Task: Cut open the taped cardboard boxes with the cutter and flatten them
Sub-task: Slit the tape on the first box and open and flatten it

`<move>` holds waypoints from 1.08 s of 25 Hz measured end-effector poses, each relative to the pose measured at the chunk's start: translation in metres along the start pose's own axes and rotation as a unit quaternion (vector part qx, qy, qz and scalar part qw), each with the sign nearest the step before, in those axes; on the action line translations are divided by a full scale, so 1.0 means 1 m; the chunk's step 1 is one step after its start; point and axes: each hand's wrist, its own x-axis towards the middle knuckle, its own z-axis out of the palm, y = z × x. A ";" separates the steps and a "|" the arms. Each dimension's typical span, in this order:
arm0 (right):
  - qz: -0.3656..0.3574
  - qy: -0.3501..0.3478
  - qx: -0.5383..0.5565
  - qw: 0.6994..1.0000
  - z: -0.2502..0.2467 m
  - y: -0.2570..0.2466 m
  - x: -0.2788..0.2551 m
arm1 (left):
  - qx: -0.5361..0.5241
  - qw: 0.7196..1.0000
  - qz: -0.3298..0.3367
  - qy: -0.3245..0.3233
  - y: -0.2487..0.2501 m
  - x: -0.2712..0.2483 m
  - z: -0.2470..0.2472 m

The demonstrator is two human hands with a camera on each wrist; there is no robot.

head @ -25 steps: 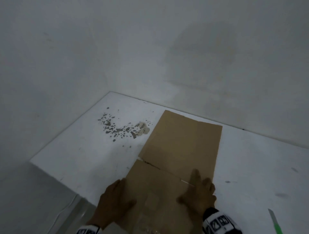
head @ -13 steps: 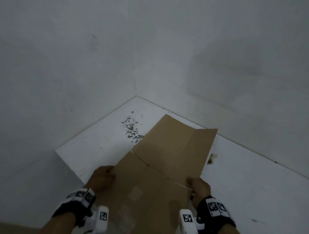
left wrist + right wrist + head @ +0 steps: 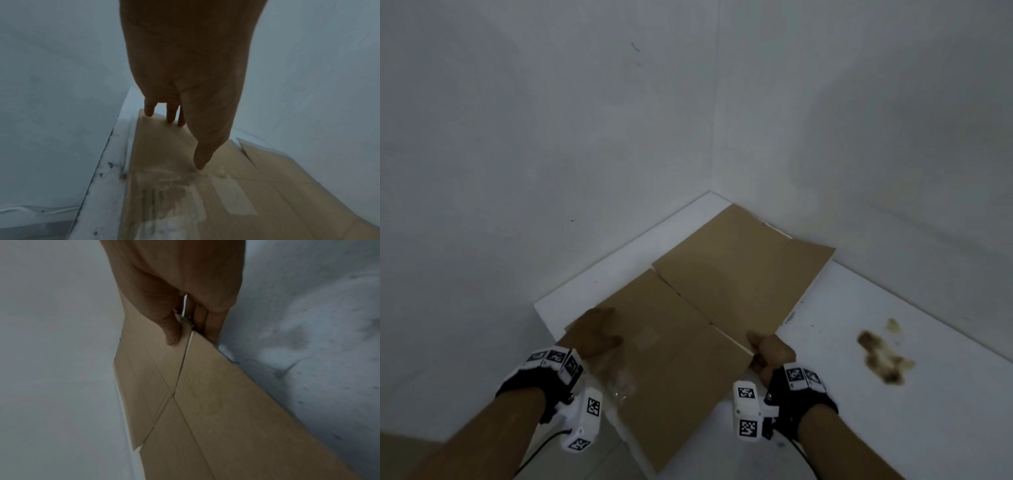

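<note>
Flat box (image 3: 688, 325) now pushed into table (image 3: 893, 394) corner w/ far flap up wall, R hand (image 3: 770, 353) pinching near-right edge, L hand (image 3: 595, 334) open on top—flattening looks nearly done.

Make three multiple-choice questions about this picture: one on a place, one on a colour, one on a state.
1. Where does the right hand hold the flattened cardboard?
A. at its right edge
B. at its far corner
C. nowhere

2. What colour is the table?
A. black
B. white
C. green

3. How is the left hand?
A. a fist in the air
B. gripping a cutter
C. fingers straight, pressing the cardboard

Answers: 1 A, thumb and fingers pinch that edge in the right wrist view; 2 B, the bare surface is white; 3 C, the left wrist view shows it.
</note>
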 end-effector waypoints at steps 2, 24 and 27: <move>-0.038 0.027 -0.085 0.995 0.012 -0.018 -0.015 | 0.017 1.000 -0.003 -0.005 -0.005 0.006 0.004; -0.158 0.171 -0.140 0.962 -0.250 -0.014 -0.143 | -0.063 0.960 0.274 0.007 0.251 -0.062 0.054; -0.134 0.243 -0.076 0.958 -0.346 0.017 -0.179 | -0.059 0.932 0.357 -0.033 0.325 -0.111 0.104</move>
